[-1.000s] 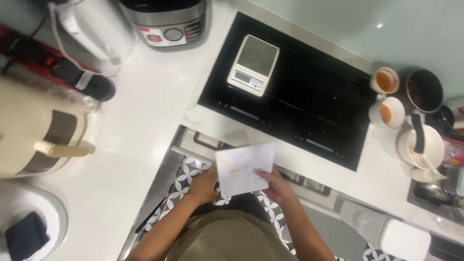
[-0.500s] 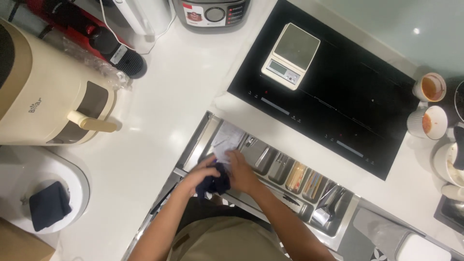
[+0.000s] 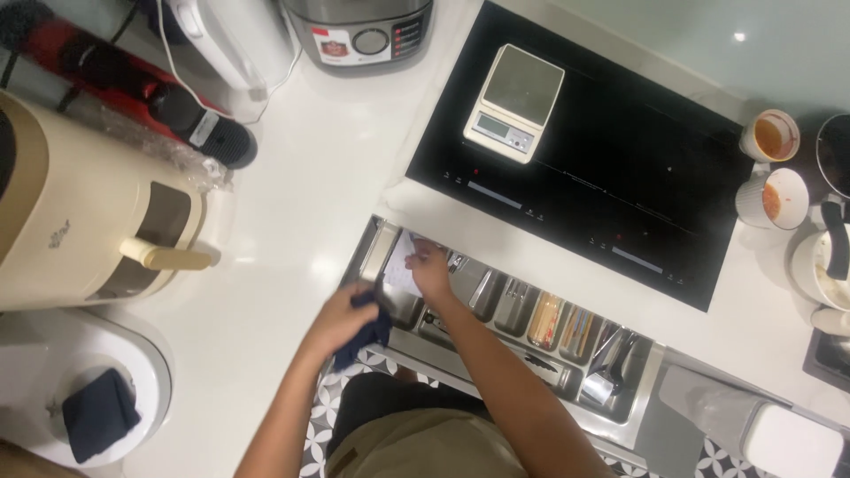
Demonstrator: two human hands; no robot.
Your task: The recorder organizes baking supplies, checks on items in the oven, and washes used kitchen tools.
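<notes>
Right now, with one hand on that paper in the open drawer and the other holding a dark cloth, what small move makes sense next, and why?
Probably let go of the paper and draw the right hand back. The paper already lies in the end compartment of the open drawer, while the left hand holds the dark cloth at the drawer's front edge, beside that compartment.

Dark blue cloth [image 3: 365, 329]: crumpled, at open drawer's front edge. White paper sheet [image 3: 401, 270]: flat, tilted, in the drawer's leftmost compartment.
</notes>
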